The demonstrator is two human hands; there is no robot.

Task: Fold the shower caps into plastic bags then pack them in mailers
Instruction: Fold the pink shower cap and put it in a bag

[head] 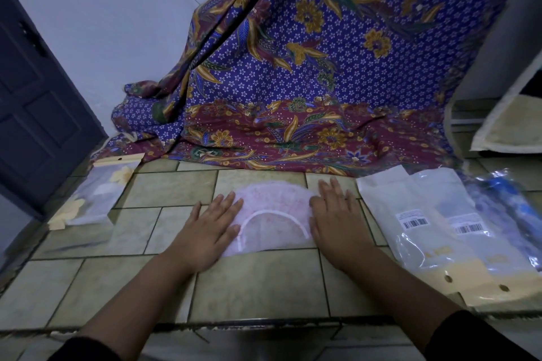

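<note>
We press the pale pink plastic shower cap (pixel 272 202) flat, left hand (pixel 209 227) and right hand (pixel 334 214) spread open-palmed; folding it comes next.

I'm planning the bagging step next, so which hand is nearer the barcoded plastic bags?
Right. The right hand rests on the shower cap just beside the plastic bags; the left hand presses the cap's far side.
</note>
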